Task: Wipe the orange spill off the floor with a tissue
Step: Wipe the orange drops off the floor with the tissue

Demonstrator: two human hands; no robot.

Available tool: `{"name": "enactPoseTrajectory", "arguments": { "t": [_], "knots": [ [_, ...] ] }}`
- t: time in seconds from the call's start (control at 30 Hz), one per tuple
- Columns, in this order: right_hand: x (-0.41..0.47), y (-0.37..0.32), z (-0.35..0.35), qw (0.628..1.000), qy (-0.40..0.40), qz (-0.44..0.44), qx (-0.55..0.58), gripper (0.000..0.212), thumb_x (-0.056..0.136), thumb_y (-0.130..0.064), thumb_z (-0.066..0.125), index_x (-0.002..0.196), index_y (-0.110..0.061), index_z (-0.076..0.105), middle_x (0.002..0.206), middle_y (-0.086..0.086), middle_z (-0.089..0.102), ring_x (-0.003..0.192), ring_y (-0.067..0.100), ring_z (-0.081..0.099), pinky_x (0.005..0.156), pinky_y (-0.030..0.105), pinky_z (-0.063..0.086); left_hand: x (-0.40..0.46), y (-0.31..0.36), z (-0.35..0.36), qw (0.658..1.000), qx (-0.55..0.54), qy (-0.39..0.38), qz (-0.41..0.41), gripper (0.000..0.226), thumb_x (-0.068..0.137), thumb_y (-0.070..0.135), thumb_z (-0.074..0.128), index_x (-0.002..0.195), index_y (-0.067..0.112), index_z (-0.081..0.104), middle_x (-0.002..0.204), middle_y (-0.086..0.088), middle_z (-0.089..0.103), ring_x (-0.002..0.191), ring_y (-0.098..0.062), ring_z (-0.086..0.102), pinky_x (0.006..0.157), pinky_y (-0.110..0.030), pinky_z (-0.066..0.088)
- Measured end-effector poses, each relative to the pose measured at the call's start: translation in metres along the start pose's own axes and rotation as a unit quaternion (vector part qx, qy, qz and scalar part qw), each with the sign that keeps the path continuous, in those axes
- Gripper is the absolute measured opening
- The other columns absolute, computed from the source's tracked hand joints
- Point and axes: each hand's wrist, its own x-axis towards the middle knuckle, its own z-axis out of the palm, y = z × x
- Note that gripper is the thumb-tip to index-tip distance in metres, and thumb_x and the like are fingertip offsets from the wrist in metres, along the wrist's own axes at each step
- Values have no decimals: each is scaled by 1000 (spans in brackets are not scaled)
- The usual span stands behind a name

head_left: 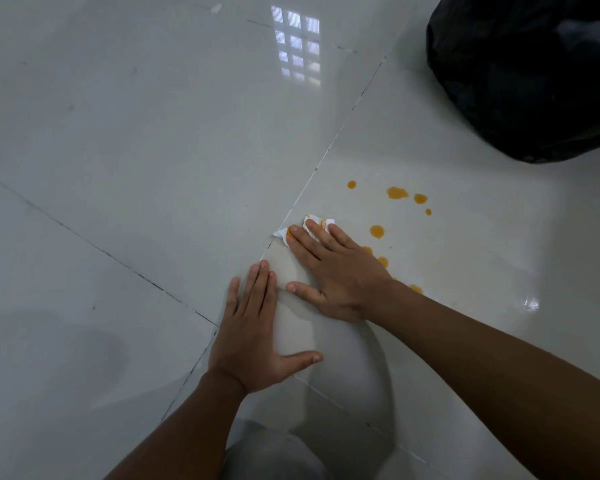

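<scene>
Tissue (312, 226) | pressed flat by right hand (336, 275) | left hand (253, 336) spread on floor (118, 150)

Glossy pale floor tiles (153, 133) meet at thin dark grout lines (347, 119). A gridded window's reflection (297, 46) gleams on the far tiles, and a black plastic bag (534, 74) sits at the upper right.

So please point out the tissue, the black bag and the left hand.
tissue (311, 219): head view, white corner past the fingertips.
black bag (534, 81): head view, middle of its side.
left hand (253, 327): head view, back of the hand.
</scene>
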Motion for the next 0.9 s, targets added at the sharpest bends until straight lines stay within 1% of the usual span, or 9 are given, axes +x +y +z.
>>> {"name": "enactPoseTrajectory", "arguments": {
  "t": [0.1,0.23,0.3,0.47,0.6,0.73,0.9],
  "knots": [
    [3,1,0,1000,10,13,2,85,95,-69,6,161,-16,0,169,0,0,155,20,-9,126,42,-1,0,0,0,1000,0,-5,-2,136,67,98,44,157,-1,21,169,-16,12,158,-28,8,125,-58,17],
    [5,3,4,1000,15,18,0,81,98,-67,9,161,-17,1,169,0,1,155,21,-9,126,43,1,1,0,1,1000,-2,-6,-5,137,67,99,44,158,0,18,169,-15,11,158,-28,8,124,-59,19],
    [8,5,4,999,20,24,-5,81,97,-67,8,161,-16,2,169,0,3,155,21,-7,126,44,1,0,0,0,1000,-4,-8,-6,137,67,99,44,158,0,17,170,-15,11,158,-28,8,124,-59,19],
    [18,18,-1,999,27,47,-3,81,98,-66,9,161,-16,2,169,1,2,155,21,-7,126,43,-1,1,1,-3,1000,-1,-15,-9,137,67,99,41,158,0,18,169,-16,13,158,-29,9,123,-60,20],
    [29,28,-5,997,28,74,-17,81,98,-67,10,161,-16,3,169,1,4,155,23,-6,125,46,-4,1,1,-3,1000,0,-16,-6,136,67,99,41,158,0,17,169,-16,12,158,-29,9,123,-61,20],
    [34,38,-8,993,37,103,-33,84,95,-69,7,161,-16,7,169,-1,7,155,24,-5,124,49,-6,1,0,-3,1000,1,-22,-4,136,68,98,42,158,-1,18,169,-16,11,158,-30,8,124,-60,18],
    [37,52,-10,988,27,151,-25,90,90,-72,-1,161,-16,4,169,-1,3,155,22,-9,123,50,-8,1,2,-3,999,14,-29,-4,136,68,98,41,158,-2,17,170,-17,8,158,-31,7,123,-61,20]
  ]
}}
